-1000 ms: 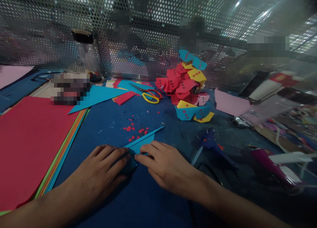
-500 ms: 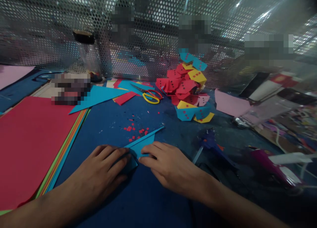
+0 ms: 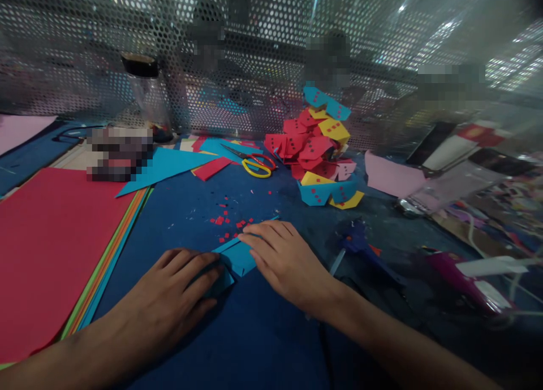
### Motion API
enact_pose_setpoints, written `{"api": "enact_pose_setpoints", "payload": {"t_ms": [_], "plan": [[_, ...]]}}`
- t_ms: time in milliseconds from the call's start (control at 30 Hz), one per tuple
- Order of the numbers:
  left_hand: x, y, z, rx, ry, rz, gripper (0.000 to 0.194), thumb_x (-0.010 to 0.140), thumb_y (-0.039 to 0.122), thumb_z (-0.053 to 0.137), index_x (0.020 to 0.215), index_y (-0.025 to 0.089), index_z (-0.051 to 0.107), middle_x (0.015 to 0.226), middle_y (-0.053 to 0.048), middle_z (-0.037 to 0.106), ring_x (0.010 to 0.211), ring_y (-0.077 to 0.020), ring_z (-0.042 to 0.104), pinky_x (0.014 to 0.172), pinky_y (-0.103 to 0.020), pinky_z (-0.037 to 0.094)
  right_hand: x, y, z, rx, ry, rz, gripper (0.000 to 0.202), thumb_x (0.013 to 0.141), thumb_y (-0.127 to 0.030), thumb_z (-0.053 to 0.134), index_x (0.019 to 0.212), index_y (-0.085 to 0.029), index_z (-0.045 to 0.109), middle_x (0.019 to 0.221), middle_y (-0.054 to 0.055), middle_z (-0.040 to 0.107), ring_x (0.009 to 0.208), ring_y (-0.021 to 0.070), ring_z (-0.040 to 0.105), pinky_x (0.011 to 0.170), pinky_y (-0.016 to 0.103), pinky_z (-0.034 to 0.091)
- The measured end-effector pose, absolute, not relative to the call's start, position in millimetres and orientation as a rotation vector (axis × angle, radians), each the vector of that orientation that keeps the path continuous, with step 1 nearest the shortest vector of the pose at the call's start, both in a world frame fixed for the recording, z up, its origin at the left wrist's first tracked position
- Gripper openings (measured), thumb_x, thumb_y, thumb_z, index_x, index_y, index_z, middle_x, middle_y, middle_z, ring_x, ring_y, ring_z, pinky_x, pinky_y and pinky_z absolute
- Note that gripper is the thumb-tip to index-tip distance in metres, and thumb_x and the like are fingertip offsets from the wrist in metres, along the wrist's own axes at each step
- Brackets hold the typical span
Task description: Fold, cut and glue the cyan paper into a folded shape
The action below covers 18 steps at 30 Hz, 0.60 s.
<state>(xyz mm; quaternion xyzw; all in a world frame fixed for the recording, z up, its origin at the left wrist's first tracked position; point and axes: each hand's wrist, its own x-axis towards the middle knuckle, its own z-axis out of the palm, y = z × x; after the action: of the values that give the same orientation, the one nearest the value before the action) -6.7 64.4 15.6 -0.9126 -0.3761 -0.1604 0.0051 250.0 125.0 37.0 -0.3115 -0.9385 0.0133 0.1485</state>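
Observation:
A folded piece of blue paper lies on the blue tabletop between my hands. My left hand holds its left end against the table, fingers curved over it and thumb to the near side. My right hand rests on the right part of the paper with its fingers stretched out along the folded upper edge, covering much of that end. Just beyond the paper are several small red paper squares.
Scissors lie further back, beside a pile of folded, dotted paper pieces. At left is a stack of coloured sheets. A blue glue gun and a magenta device lie at right. A clear bottle stands near the perforated metal wall.
My right hand has slid up and away along the blue paper, its fingers straightening from a pinch at the near edge to lie over the fold. My left hand has stayed in place.

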Motion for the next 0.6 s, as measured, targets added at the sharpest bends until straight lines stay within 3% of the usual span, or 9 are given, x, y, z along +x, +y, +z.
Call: {"api": "enact_pose_setpoints", "payload": {"t_ms": [267, 400, 600], "plan": [[-2.6, 67.4, 22.0, -2.836, -1.077, -0.651, 0.027, 0.105, 0.019, 0.043, 0.12, 0.018, 0.066, 0.12, -0.006, 0.072, 0.107, -0.0233, 0.063, 0.095, -0.041, 0.043, 251.1, 128.5, 34.6, -1.014, -2.705, -0.01, 0.025, 0.103, -0.019, 0.052, 0.123, -0.017, 0.065, 0.119, 0.009, 0.07, 0.111, 0.0255, 0.058, 0.094, 0.044, 0.038], [-3.4, 69.7, 25.2, -2.809, -1.01, -0.671, 0.029, 0.104, 0.013, 0.042, 0.115, 0.018, 0.068, 0.117, -0.005, 0.074, 0.107, -0.0214, 0.064, 0.1, -0.04, 0.04, 249.4, 128.6, 35.1, -1.044, -2.672, -0.002, 0.026, 0.103, -0.022, 0.052, 0.125, -0.019, 0.065, 0.124, 0.01, 0.068, 0.116, 0.0257, 0.056, 0.098, 0.044, 0.036], [-6.5, 72.0, 25.3, -2.819, -0.931, -0.692, 0.031, 0.105, 0.013, 0.039, 0.111, 0.016, 0.069, 0.109, -0.005, 0.076, 0.102, -0.0201, 0.066, 0.094, -0.037, 0.045, 247.9, 131.8, 34.1, -1.09, -2.597, -0.022, 0.029, 0.1, -0.02, 0.058, 0.128, -0.018, 0.065, 0.124, 0.01, 0.066, 0.114, 0.0263, 0.056, 0.098, 0.043, 0.037]]}}
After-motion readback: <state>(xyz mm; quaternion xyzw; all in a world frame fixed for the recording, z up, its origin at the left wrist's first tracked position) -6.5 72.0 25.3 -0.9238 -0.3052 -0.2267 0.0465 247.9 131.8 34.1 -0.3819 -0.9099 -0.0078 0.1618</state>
